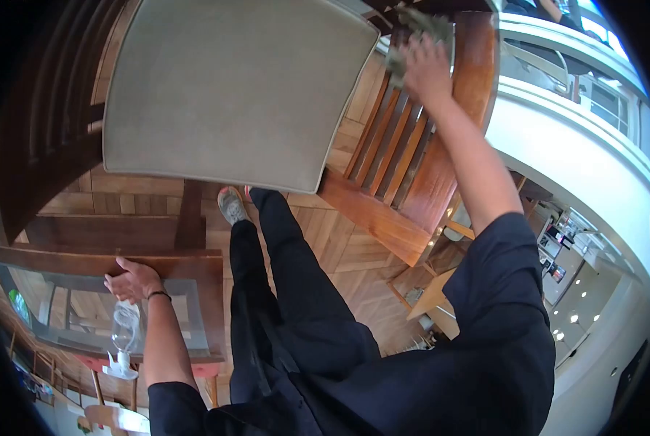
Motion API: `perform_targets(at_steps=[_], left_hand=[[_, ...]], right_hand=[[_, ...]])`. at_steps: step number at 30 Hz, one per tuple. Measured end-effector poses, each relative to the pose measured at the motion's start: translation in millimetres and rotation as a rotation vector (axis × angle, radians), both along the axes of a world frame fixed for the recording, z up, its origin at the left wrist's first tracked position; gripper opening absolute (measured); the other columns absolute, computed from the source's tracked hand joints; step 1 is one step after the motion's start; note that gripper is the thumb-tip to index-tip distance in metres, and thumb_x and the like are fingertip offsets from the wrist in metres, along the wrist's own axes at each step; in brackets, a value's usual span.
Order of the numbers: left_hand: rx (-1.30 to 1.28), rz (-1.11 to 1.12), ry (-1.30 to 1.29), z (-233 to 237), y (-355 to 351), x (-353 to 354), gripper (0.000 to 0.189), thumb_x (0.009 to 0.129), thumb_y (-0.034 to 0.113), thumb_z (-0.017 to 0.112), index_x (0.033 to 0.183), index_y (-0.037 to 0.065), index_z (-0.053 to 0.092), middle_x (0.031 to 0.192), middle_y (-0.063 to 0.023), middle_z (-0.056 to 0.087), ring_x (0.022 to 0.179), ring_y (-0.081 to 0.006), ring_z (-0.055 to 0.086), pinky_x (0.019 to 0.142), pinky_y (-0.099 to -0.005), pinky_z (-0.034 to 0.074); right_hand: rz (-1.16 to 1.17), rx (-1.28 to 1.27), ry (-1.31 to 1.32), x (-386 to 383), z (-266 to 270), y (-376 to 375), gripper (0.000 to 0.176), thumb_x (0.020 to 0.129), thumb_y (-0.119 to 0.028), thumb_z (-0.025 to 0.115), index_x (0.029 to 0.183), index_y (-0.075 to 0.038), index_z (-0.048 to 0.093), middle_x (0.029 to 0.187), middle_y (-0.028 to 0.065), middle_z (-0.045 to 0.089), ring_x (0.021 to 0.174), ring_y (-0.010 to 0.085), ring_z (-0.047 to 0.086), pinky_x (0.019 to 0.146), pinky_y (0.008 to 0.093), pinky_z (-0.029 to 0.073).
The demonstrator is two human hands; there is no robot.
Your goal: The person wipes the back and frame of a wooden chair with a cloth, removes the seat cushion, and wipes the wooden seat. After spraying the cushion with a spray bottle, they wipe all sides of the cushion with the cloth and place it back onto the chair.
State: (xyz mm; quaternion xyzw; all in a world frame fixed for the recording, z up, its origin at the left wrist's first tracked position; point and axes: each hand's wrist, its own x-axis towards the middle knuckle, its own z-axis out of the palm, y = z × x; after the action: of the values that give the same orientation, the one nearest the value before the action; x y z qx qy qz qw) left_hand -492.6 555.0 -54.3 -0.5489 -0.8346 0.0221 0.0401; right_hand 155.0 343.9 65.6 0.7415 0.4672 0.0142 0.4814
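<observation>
My right hand (424, 70) is on a greenish-grey cloth (439, 27), pressed against the slatted wooden back (452, 163) of a chair or bench at the upper right. Beside it lies a large grey-beige cushioned seat (230, 87). At the lower left, my left hand (134, 282) rests with spread fingers on the edge of a wooden table (194, 265) that has a glass inset. Just below that hand is a clear glass vessel (126, 327) with a white spouted piece (120, 363) under it.
Dark slatted wood (56, 94) stands at the upper left. Under my feet is a parquet floor (339, 243). A white curved ledge (558, 123) runs along the right, with a lighter wooden table (435, 298) lower down. Part of another person (552, 10) shows at the top right.
</observation>
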Motion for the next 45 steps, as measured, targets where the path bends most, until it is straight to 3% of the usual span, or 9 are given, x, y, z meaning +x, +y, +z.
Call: perform_targets(at_steps=[4,9,14,19,26,29,33,38,45], left_hand=[[0.036,-0.021,0.046,-14,-1,-12,0.081,0.092,0.071,0.041,0.145,0.010,0.040,0.152,-0.0099,0.036,0.137,-0.0356,0.033,0.106,-0.0597,0.028],[0.028,-0.022,0.070,-15,-3,-11,0.080,0.093,0.072,0.038,0.146,0.012,0.039,0.152,-0.0096,0.036,0.135,-0.0338,0.036,0.106,-0.0581,0.030],[0.014,-0.026,0.093,-15,-2,-11,0.079,0.094,0.070,0.037,0.147,0.011,0.038,0.153,-0.0101,0.036,0.136,-0.0332,0.036,0.106,-0.0566,0.031],[0.008,-0.011,0.064,-9,-2,-7,0.077,0.095,0.068,0.038,0.146,0.011,0.040,0.152,-0.0103,0.037,0.136,-0.0338,0.036,0.107,-0.0576,0.030],[0.028,-0.037,0.091,-12,-5,-10,0.075,0.096,0.066,0.037,0.148,0.011,0.037,0.153,-0.0079,0.036,0.136,-0.0330,0.037,0.106,-0.0562,0.030],[0.017,-0.041,0.109,-15,-6,-12,0.075,0.097,0.066,0.036,0.148,0.011,0.037,0.154,-0.0066,0.036,0.136,-0.0316,0.037,0.107,-0.0535,0.030],[0.026,-0.041,0.086,-10,-6,-10,0.072,0.098,0.064,0.036,0.148,0.011,0.037,0.155,-0.0061,0.035,0.138,-0.0304,0.035,0.109,-0.0526,0.027],[0.021,-0.098,0.147,-8,-5,-10,0.066,0.099,0.054,0.043,0.144,0.007,0.039,0.153,-0.0129,0.037,0.138,-0.0341,0.036,0.109,-0.0537,0.027],[0.173,-0.734,-0.127,33,39,175,0.077,0.091,0.048,0.063,0.142,-0.002,0.036,0.150,-0.0198,0.037,0.141,-0.0369,0.033,0.112,-0.0545,0.025]], right_hand=[[-0.047,-0.024,0.327,-95,32,-43,0.041,0.092,-0.020,0.046,0.125,0.000,0.060,0.135,0.0176,0.057,0.134,0.0290,0.046,0.110,0.0408,0.034],[0.061,0.059,0.720,-220,94,-107,0.045,0.089,-0.016,0.047,0.129,0.003,0.056,0.132,0.0188,0.058,0.126,0.0317,0.053,0.114,0.0443,0.032],[-0.153,0.072,0.393,-153,95,-73,0.041,0.088,-0.013,0.046,0.126,0.000,0.059,0.111,0.0140,0.066,0.105,0.0264,0.061,0.099,0.0418,0.041],[0.009,0.404,-0.276,20,82,-6,0.053,0.093,-0.015,0.045,0.144,-0.002,0.046,0.145,0.0138,0.047,0.127,0.0267,0.050,0.105,0.0425,0.039],[0.013,0.568,0.182,-12,96,-33,0.042,0.085,-0.009,0.055,0.125,0.004,0.059,0.130,0.0198,0.059,0.128,0.0357,0.052,0.109,0.0453,0.041],[-0.225,1.220,0.288,-17,108,-11,0.029,0.095,-0.012,0.049,0.116,-0.001,0.065,0.108,0.0201,0.069,0.107,0.0380,0.064,0.091,0.0435,0.050],[0.184,1.789,0.162,44,101,67,0.039,0.103,-0.017,0.043,0.134,0.006,0.050,0.133,0.0266,0.055,0.121,0.0407,0.056,0.102,0.0405,0.042],[-0.010,1.465,-0.401,81,20,141,0.046,0.097,-0.030,0.050,0.141,-0.016,0.054,0.150,0.0165,0.044,0.144,0.0396,0.031,0.114,0.0627,0.019],[0.406,1.140,-0.211,57,-26,226,0.056,0.090,-0.027,0.054,0.145,-0.033,0.049,0.161,0.0019,0.032,0.150,0.0294,0.022,0.117,0.0610,0.000]])
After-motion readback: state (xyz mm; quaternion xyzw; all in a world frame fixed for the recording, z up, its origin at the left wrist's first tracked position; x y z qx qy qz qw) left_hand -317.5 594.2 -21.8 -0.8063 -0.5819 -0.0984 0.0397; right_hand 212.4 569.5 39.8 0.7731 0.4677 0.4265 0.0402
